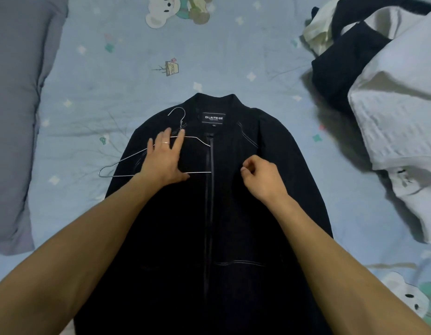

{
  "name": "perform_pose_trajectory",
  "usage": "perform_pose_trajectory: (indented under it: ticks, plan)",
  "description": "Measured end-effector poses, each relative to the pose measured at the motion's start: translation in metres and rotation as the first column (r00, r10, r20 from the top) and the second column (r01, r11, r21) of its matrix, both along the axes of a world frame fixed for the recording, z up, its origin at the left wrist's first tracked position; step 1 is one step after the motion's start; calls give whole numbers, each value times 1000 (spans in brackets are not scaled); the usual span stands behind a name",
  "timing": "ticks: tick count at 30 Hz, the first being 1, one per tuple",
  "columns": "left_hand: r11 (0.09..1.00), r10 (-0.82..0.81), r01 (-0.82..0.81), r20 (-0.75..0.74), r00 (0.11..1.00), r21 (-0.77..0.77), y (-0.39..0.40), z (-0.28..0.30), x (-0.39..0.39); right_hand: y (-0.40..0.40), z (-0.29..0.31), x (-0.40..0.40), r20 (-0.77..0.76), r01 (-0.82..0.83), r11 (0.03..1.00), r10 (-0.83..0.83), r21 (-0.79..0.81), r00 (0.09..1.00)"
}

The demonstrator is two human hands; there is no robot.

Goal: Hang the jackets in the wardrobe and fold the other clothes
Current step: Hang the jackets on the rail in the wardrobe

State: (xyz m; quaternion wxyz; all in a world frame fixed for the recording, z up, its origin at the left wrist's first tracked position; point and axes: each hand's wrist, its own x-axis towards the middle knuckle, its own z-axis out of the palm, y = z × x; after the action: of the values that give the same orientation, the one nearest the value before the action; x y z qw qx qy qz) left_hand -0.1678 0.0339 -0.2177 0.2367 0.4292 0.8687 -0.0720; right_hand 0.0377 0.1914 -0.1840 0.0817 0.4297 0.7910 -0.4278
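**Black jacket laid flat on the bed, wire hanger half inside**

Head view: A black jacket [209, 201] is seen spread front-up on a bed [108, 88] covered by a pale blue sheet printed with bears, small flowers and a little house. Its collar is turned away from the person, and the front opening is run down the middle. Inside the collar a black label [213, 118] is sewn, on which white letters "DI LAI FEI GE" can be read; a smaller line beneath is too fine to be made out.

A thin metal hanger [142, 163] is laid on the jacket's left shoulder. Its hook is shown just beside the label, its left tip is left out over the sheet, and its right part is tucked under the jacket's front edge.

The left hand [164, 158] is pressed flat on the hanger with fingers spread; a ring is worn on one finger. The right hand [262, 175] is curled, thumb and forefinger brought together at the fabric of the right chest.

A grey pillow [13, 105] is placed at the left. At the right, a heap of white and black clothes [390, 97] is piled on the bed.
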Motion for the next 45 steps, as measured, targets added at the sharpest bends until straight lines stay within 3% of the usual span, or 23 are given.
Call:
perform_pose_trajectory:
  ticks: [3,10,14,18,20,23,26,29,31,34,37,39,43,44,45]
  plan:
    - [999,34,-34,14,999,29,5,-2,-3,4,-5,-16,52,-158,978,153,133,987]
    - [937,-84,85,-16,996,340,74,-17,14,27,-19,-27,171,-369,828,327,423,929]
    - [935,-91,91,-15,996,343,89,-32,10,57,-32,-49,333,-462,818,354,342,874]
    - [965,109,-88,-75,991,245,82,-43,8,73,-46,-67,470,-540,791,374,289,800]
    - [958,147,-139,-13,989,253,79,-43,5,75,-49,-77,516,-595,760,411,261,752]
    - [940,101,-140,139,985,310,79,-38,3,64,-49,-93,469,-641,718,483,272,739]
    - [921,118,-188,214,970,341,73,-30,6,43,-46,-114,261,-661,653,610,370,748]
    - [890,215,-210,33,976,406,53,-25,9,34,-43,-141,249,-727,594,689,345,681]
    - [836,367,-304,-52,929,457,37,-27,5,38,-46,-152,317,-763,588,694,269,647]
    - [753,520,-519,118,846,405,13,-36,-8,40,-53,-166,354,-782,574,698,244,622]
    - [669,550,-575,205,809,471,4,-43,-14,38,-54,-167,347,-752,604,668,264,658]
    - [497,643,-699,322,694,513,-3,-46,-18,37,-53,-163,332,-734,628,656,259,678]
    - [22,754,-926,602,263,377,-10,-39,-34,40,-47,-147,351,-745,613,659,262,665]
    - [-15,756,-928,612,233,371,-11,-34,-38,39,-44,-144,364,-758,598,666,261,651]
    - [12,747,-920,608,268,391,-11,-29,-39,38,-43,-141,373,-765,589,669,261,643]
